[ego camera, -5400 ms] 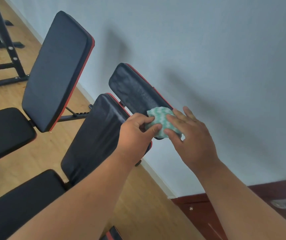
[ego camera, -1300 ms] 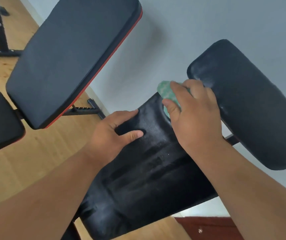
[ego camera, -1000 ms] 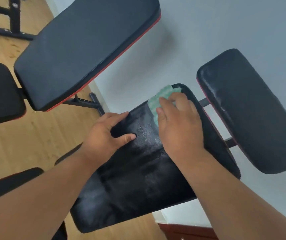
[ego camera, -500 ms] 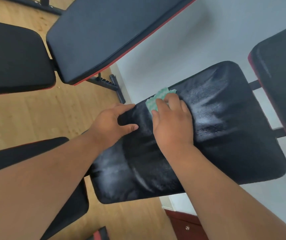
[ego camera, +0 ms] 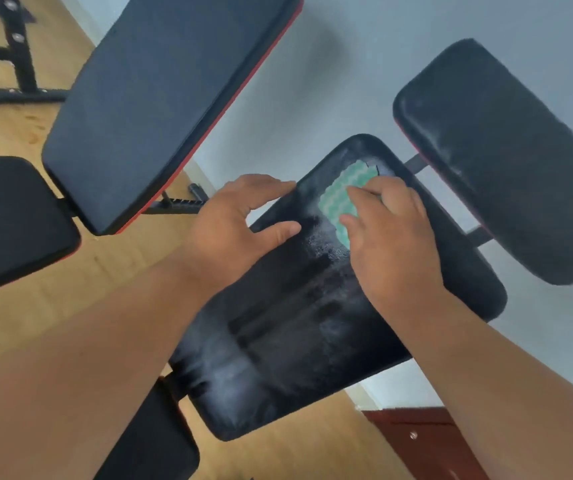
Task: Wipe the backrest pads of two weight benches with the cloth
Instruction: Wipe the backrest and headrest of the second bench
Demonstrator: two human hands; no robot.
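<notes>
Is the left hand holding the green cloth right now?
No: the cloth lies under the right hand on the backrest pad, while the left hand grips the pad's edge.

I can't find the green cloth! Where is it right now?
The green cloth lies near the top end of the near bench's backrest pad, centre-right in the head view, pressed under the right hand. The left hand grips the pad's edge beside it.
</notes>
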